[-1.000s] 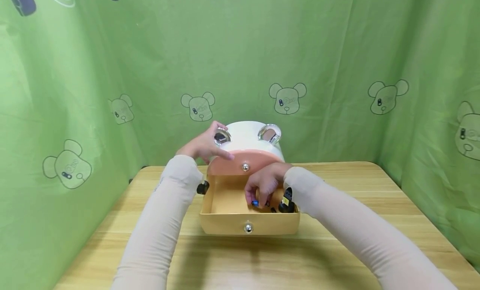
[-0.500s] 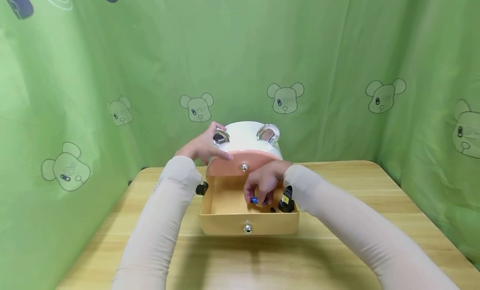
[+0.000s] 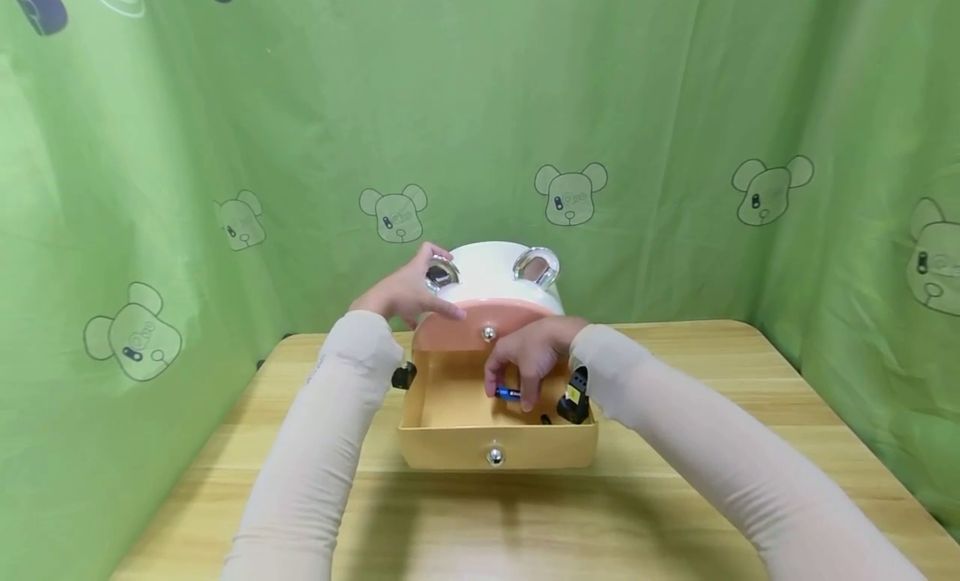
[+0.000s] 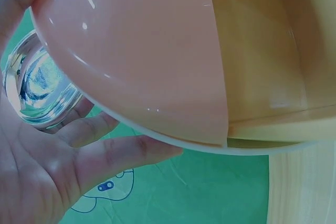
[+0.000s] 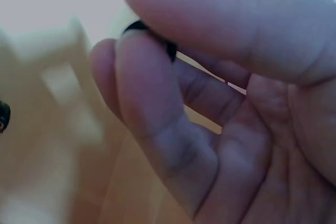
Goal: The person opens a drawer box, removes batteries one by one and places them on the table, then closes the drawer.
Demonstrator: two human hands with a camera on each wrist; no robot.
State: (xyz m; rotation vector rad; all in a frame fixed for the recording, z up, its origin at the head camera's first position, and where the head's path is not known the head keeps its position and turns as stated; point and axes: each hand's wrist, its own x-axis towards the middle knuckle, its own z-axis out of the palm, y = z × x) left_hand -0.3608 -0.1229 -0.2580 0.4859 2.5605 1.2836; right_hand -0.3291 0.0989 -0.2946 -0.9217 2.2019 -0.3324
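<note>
A rounded white desktop drawer box point(image 3: 487, 264) has two silver ring ears, a pink upper drawer front point(image 3: 480, 323) and a pulled-out yellow lower drawer point(image 3: 457, 398). My left hand point(image 3: 405, 292) grips the box's upper left side, thumb on the pink front and fingers round behind the left silver ear point(image 4: 42, 85). My right hand point(image 3: 531, 356) is inside the yellow drawer, pinching a small blue battery point(image 3: 508, 393) between thumb and fingers. In the right wrist view the fingers cover most of the battery; just its black end shows.
A small dark piece point(image 3: 546, 419) lies on the drawer floor near its front right. The drawer's front wall point(image 3: 450, 448) with a silver knob juts toward me over the wooden table point(image 3: 675, 498). Green curtains point(image 3: 480, 106) enclose the back and sides.
My right hand rises slightly from the drawer floor with the blue battery, and more of the battery shows. The left hand keeps its grip on the box.
</note>
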